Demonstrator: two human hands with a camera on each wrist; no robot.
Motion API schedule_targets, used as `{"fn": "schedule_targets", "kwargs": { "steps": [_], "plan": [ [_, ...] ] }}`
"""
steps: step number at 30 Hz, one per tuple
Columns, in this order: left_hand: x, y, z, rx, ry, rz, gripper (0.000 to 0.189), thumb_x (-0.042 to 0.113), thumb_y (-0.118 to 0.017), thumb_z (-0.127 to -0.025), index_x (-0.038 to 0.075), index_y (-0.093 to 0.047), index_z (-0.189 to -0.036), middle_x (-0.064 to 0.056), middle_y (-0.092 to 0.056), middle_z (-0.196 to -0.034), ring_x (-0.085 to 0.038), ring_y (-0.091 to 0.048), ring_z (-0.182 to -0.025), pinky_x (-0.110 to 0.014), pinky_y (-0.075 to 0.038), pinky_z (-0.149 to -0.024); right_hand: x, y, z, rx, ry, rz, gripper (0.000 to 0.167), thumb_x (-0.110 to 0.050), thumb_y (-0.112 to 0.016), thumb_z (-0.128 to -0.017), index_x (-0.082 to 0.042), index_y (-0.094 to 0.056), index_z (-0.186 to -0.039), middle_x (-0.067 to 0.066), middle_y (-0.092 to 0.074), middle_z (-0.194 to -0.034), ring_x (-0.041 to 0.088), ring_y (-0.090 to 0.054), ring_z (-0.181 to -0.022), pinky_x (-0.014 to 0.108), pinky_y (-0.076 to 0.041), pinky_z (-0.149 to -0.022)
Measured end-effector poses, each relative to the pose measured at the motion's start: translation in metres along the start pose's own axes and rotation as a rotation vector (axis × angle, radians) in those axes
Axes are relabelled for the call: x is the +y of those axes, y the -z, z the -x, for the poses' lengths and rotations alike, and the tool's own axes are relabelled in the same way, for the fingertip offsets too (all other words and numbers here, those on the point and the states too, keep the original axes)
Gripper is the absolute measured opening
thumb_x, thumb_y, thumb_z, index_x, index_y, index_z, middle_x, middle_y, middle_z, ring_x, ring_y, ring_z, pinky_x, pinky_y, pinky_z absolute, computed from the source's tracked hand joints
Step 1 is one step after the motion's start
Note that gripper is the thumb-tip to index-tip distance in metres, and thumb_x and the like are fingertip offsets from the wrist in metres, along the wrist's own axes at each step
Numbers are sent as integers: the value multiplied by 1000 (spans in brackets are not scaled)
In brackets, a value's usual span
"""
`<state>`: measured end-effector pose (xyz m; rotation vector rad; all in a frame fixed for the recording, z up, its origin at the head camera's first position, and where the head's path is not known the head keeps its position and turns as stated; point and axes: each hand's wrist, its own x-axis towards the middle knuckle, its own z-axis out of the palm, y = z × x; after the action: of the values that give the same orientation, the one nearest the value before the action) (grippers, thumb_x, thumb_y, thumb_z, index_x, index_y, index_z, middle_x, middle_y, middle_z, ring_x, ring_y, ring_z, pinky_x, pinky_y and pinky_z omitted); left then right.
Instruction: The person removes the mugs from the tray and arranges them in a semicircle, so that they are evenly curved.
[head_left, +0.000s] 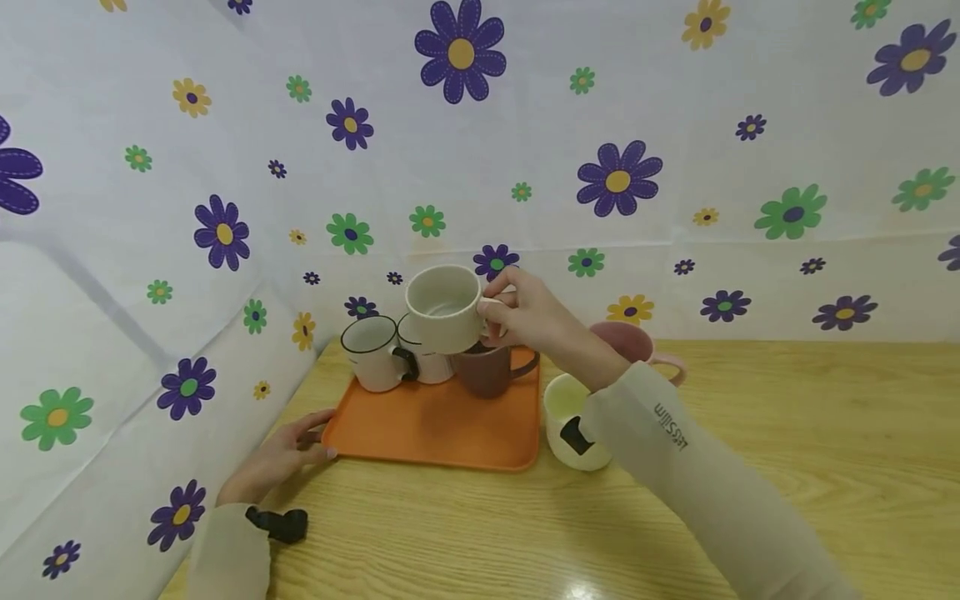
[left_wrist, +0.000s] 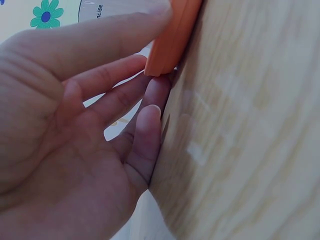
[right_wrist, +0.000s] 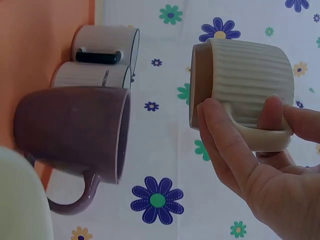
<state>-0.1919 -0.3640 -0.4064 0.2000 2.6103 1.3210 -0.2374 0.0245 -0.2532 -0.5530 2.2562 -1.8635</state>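
Note:
My right hand (head_left: 528, 312) grips the handle of a cream ribbed mug (right_wrist: 252, 75), held upright above the orange tray (head_left: 435, 433). Its unglazed base shows in the right wrist view. Below it on the tray stands a dark mauve mug (right_wrist: 72, 132), partly covered by the raised mug in the head view. Two white mugs with dark rims stand to its left, the nearer-left white mug (head_left: 372, 354) with a black handle. At the tray's front left corner, my left hand (head_left: 281, 454) pinches the edge, thumb over the rim and fingertips under it.
Right of the tray stands a pale yellow-green mug (head_left: 573, 454) with a black patch, partly behind my right sleeve. A pink mug (head_left: 622, 337) is behind it. The wooden table (head_left: 787, 450) meets a flower-print cloth (head_left: 540, 125) at the back and left.

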Motion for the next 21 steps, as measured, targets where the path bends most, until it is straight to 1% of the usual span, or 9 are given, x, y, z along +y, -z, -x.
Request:
{"fn": "schedule_targets", "kwargs": {
  "steps": [6, 8, 12, 15, 18, 21],
  "plan": [
    [3, 0, 2, -4, 31, 3, 73, 13, -70, -96, -8, -30, -154, -31, -55, -136, -43, -54, -122, -60, -43, -100, 3, 11, 2, 23, -18, 27, 14, -3, -53, -105, 2, -46, -116, 18, -60, -81, 22, -60, -76, 47, -58, -84],
    [3, 0, 2, -5, 32, -1, 73, 13, -69, -97, -8, -30, -154, -31, -55, -136, -43, -54, -122, -61, -42, -100, 4, 15, 2, 27, -25, 31, 13, -4, -53, -105, 2, -46, -115, 18, -60, -83, 22, -59, -78, 49, -56, -86],
    [2, 1, 1, -9, 16, -4, 72, 11, -69, -97, -10, -30, -153, -32, -55, -135, -43, -55, -120, -59, -44, -99, 8, 23, 4, 31, -18, 21, 9, -2, -51, -105, 3, -46, -112, 16, -58, -80, 20, -58, -77, 49, -56, -86],
    [2, 1, 1, -8, 16, -1, 72, 10, -69, -96, -10, -30, -153, -31, -56, -134, -43, -56, -120, -59, -44, -99, 10, 28, 4, 39, -17, 35, 7, 0, -51, -105, 3, -47, -109, 14, -58, -79, 20, -58, -75, 46, -58, -84],
    [2, 1, 1, -6, 31, 6, 73, 11, -69, -96, -8, -30, -154, -30, -57, -133, -43, -55, -122, -63, -40, -101, 12, 32, 4, 52, -33, 43, 7, -1, -52, -105, 2, -48, -109, 15, -58, -81, 20, -58, -76, 44, -58, -83],
    [1, 2, 1, -9, 23, 3, 74, 12, -70, -96, -9, -30, -154, -30, -57, -133, -44, -54, -122, -65, -40, -101, 14, 37, 6, 57, -28, 38, 8, -1, -52, -105, 3, -48, -110, 16, -58, -83, 20, -58, -77, 46, -57, -85]
  ]
}}
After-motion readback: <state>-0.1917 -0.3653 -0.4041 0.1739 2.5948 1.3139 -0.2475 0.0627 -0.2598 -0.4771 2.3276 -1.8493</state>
